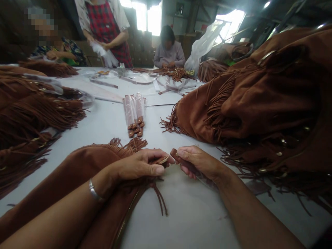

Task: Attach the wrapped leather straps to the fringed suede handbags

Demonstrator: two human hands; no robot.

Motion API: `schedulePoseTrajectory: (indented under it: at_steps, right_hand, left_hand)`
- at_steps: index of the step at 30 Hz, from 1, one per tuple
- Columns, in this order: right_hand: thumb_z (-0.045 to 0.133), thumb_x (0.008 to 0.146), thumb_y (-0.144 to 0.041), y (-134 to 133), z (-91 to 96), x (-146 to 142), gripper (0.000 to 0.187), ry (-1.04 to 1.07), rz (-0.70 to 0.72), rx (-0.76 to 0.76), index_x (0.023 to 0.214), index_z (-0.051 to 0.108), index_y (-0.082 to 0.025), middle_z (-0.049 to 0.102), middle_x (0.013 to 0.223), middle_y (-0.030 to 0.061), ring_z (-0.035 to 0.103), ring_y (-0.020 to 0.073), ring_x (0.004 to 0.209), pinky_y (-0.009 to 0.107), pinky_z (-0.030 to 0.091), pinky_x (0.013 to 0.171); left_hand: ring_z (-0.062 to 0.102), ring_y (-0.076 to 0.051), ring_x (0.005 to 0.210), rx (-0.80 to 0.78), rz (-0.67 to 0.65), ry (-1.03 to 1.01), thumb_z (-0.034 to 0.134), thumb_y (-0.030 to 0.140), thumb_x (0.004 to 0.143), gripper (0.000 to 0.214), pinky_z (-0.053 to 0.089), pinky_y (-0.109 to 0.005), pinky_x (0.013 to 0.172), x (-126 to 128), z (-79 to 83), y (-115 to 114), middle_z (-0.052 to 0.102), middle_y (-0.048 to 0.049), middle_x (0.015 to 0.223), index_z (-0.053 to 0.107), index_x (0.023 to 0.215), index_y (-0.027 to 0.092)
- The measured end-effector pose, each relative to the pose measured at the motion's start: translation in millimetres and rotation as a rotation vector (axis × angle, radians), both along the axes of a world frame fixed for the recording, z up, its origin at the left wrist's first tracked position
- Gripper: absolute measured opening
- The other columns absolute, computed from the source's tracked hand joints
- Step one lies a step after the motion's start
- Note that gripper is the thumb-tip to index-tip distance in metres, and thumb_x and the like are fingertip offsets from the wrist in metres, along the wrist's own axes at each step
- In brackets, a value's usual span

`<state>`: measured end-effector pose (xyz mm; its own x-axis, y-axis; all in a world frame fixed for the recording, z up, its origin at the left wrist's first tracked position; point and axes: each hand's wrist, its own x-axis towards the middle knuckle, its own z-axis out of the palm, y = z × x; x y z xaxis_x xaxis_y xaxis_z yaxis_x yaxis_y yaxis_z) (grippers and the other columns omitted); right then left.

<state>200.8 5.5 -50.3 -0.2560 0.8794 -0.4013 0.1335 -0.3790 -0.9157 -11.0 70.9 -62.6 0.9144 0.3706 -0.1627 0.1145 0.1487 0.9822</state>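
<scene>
Low in the frame, the left hand (141, 165) pinches a ring (163, 160) on the bag (85, 173), while the right hand (198, 162) grips a strap (175, 154).

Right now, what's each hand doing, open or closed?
Left hand: closed, pinching a metal ring on the brown fringed bag.
Right hand: closed on a brown strap.

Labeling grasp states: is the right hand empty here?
No, the right hand pinches the end of a brown strap, close to the left hand, which grips the fringed bag.
</scene>
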Motion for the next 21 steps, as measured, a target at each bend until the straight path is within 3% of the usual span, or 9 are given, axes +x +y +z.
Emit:
schedulePoseTrajectory:
  at_steps: [3, 6, 14, 21]
  right_hand:
    - [0.044, 0.086, -0.049, 1.1, -3.4, -0.1, 0.036, 0.034, -0.003, -0.019, 0.074, 0.051, -0.015, 0.051, 0.048, -0.0031, 0.04, 0.0052, 0.034, 0.014, 0.031, 0.033]
    - [0.045, 0.085, -0.05, 0.0, -1.7, 2.0, 0.037, 0.077, 0.026, -0.03, 0.076, 0.052, -0.015, 0.05, 0.047, -0.0033, 0.039, 0.0051, 0.033, 0.014, 0.032, 0.033]
    - [0.044, 0.087, -0.047, -2.0, -7.5, 5.8, 0.036, 0.127, 0.068, -0.025, 0.076, 0.052, -0.014, 0.051, 0.046, -0.0024, 0.04, 0.006, 0.033, 0.014, 0.032, 0.032]
    - [0.045, 0.085, -0.053, 5.2, -11.8, 5.6, 0.043, 0.083, -0.096, -0.017, 0.077, 0.058, -0.013, 0.049, 0.049, -0.0022, 0.037, 0.0047, 0.035, 0.015, 0.028, 0.033]
  left_hand:
    - [0.049, -0.013, 0.075, -0.13, 0.031, -0.015, 0.067, 0.045, 0.072, 0.057, 0.039, -0.022, 0.063, -7.4, -2.5, 6.0, 0.054, -0.0055, 0.097, 0.052, 0.12, 0.019]
    - [0.048, -0.011, 0.072, -0.07, 0.093, -0.019, 0.071, 0.038, 0.068, 0.048, 0.038, -0.02, 0.062, -3.8, -5.0, 4.2, 0.054, -0.0027, 0.088, 0.059, 0.109, 0.016]
    - [0.037, -0.006, 0.057, 0.373, 0.211, 0.019, 0.071, 0.032, 0.069, 0.029, 0.032, -0.017, 0.052, 13.2, -7.6, -13.7, 0.042, 0.0071, 0.062, 0.057, 0.088, 0.014]
    - [0.048, -0.009, 0.063, 0.831, 0.285, 0.016, 0.066, 0.033, 0.076, 0.025, 0.037, -0.02, 0.06, 15.5, -20.5, -15.0, 0.054, 0.0028, 0.069, 0.06, 0.093, 0.015]
